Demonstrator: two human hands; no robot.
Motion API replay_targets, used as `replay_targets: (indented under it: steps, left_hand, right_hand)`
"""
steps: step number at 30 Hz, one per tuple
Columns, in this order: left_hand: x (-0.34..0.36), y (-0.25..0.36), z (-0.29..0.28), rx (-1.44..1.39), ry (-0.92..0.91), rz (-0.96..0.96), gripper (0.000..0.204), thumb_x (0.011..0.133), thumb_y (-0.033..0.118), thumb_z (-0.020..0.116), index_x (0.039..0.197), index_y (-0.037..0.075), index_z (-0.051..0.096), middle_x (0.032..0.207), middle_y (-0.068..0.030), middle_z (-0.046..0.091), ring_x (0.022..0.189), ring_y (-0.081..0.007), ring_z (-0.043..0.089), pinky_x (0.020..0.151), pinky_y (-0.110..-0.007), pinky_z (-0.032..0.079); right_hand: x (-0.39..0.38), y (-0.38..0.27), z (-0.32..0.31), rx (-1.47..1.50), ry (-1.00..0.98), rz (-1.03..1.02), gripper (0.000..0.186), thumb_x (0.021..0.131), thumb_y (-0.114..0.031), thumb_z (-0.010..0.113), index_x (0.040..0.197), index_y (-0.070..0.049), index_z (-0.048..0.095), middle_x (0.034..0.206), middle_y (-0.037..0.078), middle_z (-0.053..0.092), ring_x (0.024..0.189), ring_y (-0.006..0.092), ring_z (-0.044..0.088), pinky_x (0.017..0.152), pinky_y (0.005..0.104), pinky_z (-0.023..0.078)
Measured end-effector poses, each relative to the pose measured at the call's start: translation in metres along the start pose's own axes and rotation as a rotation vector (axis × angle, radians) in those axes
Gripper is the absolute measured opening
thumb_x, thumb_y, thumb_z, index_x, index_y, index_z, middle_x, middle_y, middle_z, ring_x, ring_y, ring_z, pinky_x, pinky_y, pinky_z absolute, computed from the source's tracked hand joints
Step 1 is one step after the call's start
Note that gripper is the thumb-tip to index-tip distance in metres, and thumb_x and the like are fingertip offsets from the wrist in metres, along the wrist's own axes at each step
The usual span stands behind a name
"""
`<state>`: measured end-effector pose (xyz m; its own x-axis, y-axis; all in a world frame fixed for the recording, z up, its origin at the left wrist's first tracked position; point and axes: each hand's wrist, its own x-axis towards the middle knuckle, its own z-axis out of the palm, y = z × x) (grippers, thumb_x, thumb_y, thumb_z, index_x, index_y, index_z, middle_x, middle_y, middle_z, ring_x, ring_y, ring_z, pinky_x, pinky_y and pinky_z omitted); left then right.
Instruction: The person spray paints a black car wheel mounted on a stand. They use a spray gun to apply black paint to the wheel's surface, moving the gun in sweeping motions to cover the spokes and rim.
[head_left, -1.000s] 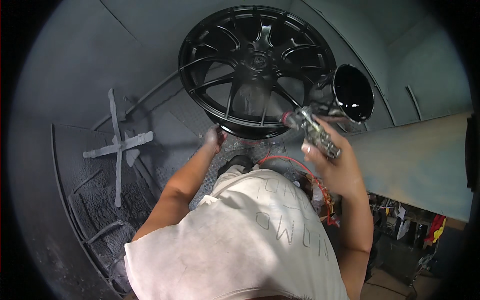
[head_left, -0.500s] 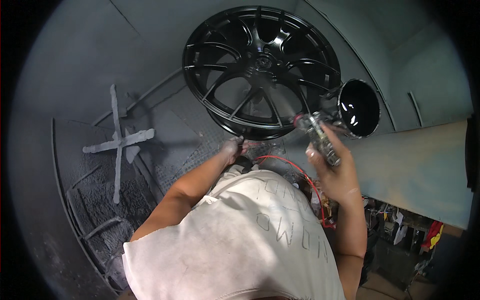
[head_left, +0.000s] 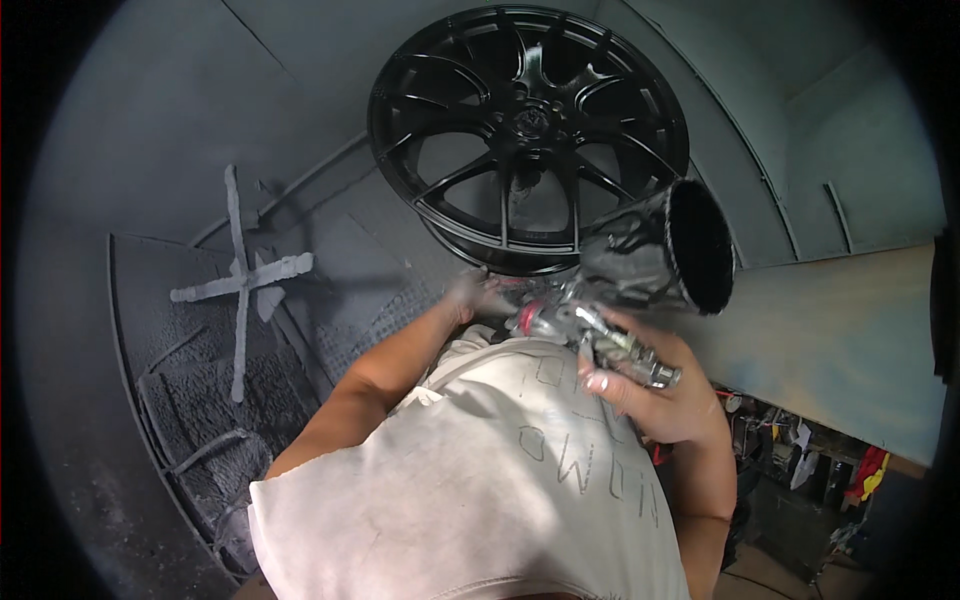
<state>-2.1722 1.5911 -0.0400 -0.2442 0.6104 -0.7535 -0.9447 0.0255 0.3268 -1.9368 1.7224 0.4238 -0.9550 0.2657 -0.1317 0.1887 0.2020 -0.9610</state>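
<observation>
A glossy black multi-spoke car wheel rim (head_left: 530, 243) lies face up at the top of the view. Just below its near edge is my left hand (head_left: 472, 294), its fingers blurred and close to the wheel's underside, so their grip does not show. My right hand (head_left: 650, 385) is closed around a metal spray gun (head_left: 610, 335). The gun's red-ringed nozzle points left, in front of my torso and below the wheel. Attached to the gun is a tilted, black-coated paint cup (head_left: 630, 258), whose dark round mouth faces right and overlaps the wheel's lower right edge.
On the left stands a grey, paint-crusted cross-shaped stand (head_left: 241, 282). Beside it is a rough, grey-coated slab (head_left: 225, 425) with bent bars. A pale panel (head_left: 830, 350) runs along the right. Cluttered small items (head_left: 800, 450) lie beyond my right forearm, with red and yellow cloth among them.
My right hand has brought the spray gun down and left, away from the wheel face, and its nozzle now points left. The wheel's spokes have turned. My left hand stays near the rim.
</observation>
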Motion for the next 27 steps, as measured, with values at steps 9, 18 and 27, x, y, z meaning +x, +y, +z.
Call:
replay_targets:
  steps: [9, 18, 27]
  left_hand:
    - [-0.02, 0.001, 0.03, 0.091, 0.072, 0.062, 0.025, 0.102, 0.023, 0.054, 0.121, 0.006, 0.053, 0.117, -0.0095, 0.057, 0.101, -0.0216, 0.064, 0.081, -0.034, 0.054]
    - [-0.033, -0.017, 0.035, 0.243, -0.046, 0.004, 0.039, 0.103, 0.03, 0.051, 0.131, 0.003, 0.052, 0.126, -0.0082, 0.059, 0.111, -0.0209, 0.06, 0.087, -0.034, 0.05]
    - [-0.198, -0.051, -0.001, 1.006, 0.078, -0.29, 0.054, 0.097, 0.048, 0.06, 0.125, 0.002, 0.065, 0.126, -0.012, 0.066, 0.11, -0.022, 0.062, 0.099, -0.039, 0.047]
  right_hand:
    - [-0.012, 0.044, -0.002, -0.153, 0.449, 0.031, 0.053, 0.089, -0.014, 0.071, 0.136, 0.003, 0.053, 0.12, 0.021, 0.067, 0.11, 0.0286, 0.066, 0.097, 0.036, 0.047]
    - [-0.066, 0.1, -0.036, 0.086, 0.852, 0.091, 0.05, 0.096, -0.004, 0.058, 0.143, 0.001, 0.043, 0.117, 0.011, 0.063, 0.107, 0.0172, 0.064, 0.066, 0.0259, 0.059]
    - [-0.11, 0.209, -0.009, 0.311, 0.827, 0.304, 0.037, 0.097, -0.008, 0.06, 0.133, -0.003, 0.051, 0.114, 0.008, 0.066, 0.099, 0.0156, 0.068, 0.053, 0.0235, 0.055]
